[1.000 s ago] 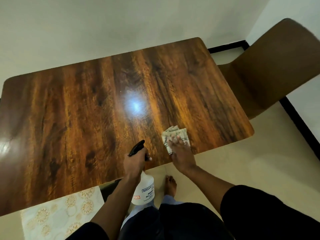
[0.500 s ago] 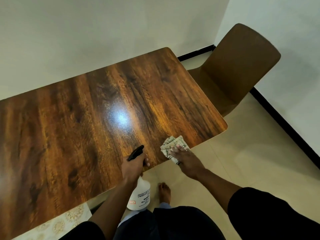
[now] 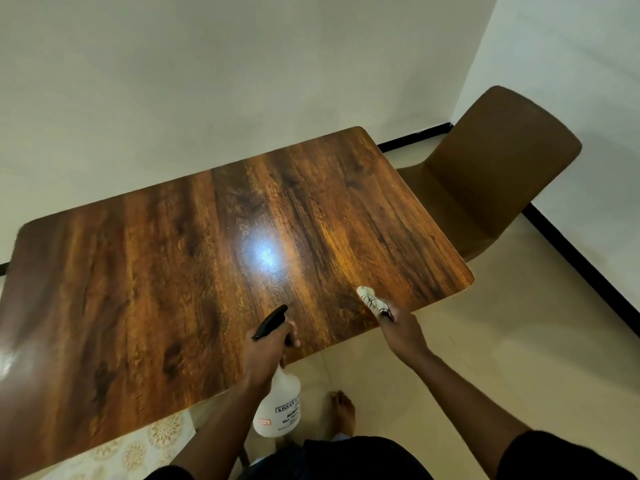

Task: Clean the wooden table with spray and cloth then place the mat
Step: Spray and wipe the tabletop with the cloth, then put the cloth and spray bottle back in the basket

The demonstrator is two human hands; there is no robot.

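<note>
My left hand (image 3: 265,355) grips the spray bottle (image 3: 277,407) by its neck at the worktop's (image 3: 156,278) near edge, body hanging down, black nozzle aimed up-left over the wood; my right hand (image 3: 401,332) is closed around the bunched cloth (image 3: 374,301), which points up-left above the near right corner

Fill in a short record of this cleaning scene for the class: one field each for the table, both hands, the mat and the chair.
table: wooden table, glossy, nothing lying on it
left hand: left hand grips the spray bottle at the near edge
right hand: right hand holds a bunched cloth over the near right corner
mat: patterned mat, below the near edge, not placed
chair: brown chair, at the right end
</note>
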